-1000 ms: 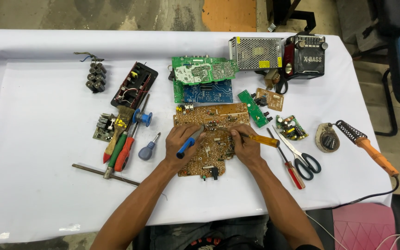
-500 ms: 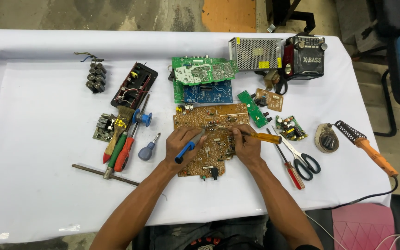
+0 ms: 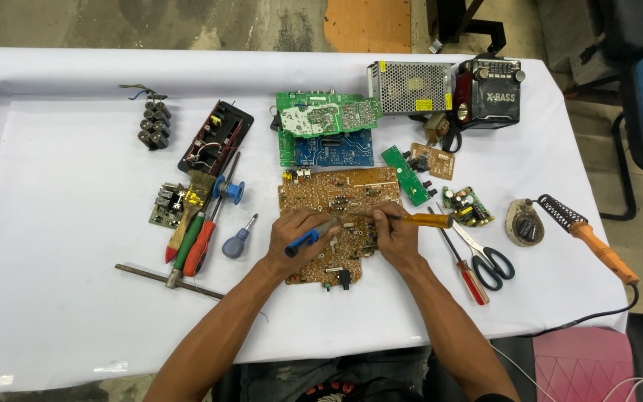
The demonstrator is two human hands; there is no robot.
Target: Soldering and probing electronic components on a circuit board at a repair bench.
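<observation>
The step in hand looks like probing or working components on the brown circuit board [image 3: 336, 216], which lies near the middle of the worktop [image 3: 61, 313], a little toward its near edge. The left hand [image 3: 295, 238] is closed round a blue-handled tool [image 3: 312, 236], its grey tip resting on the board's middle. The right hand [image 3: 396, 238] is curled shut on a yellow-handled screwdriver [image 3: 411, 219], held almost flat with the handle pointing toward the right edge and the shaft reaching left over the board. Both forearms come up from the near edge and converge, wrists low, both hands resting on the board. The next move likely calls for steady tips kept on one small spot. Red-handled scissors [image 3: 485, 260] lie just right of the right hand
</observation>
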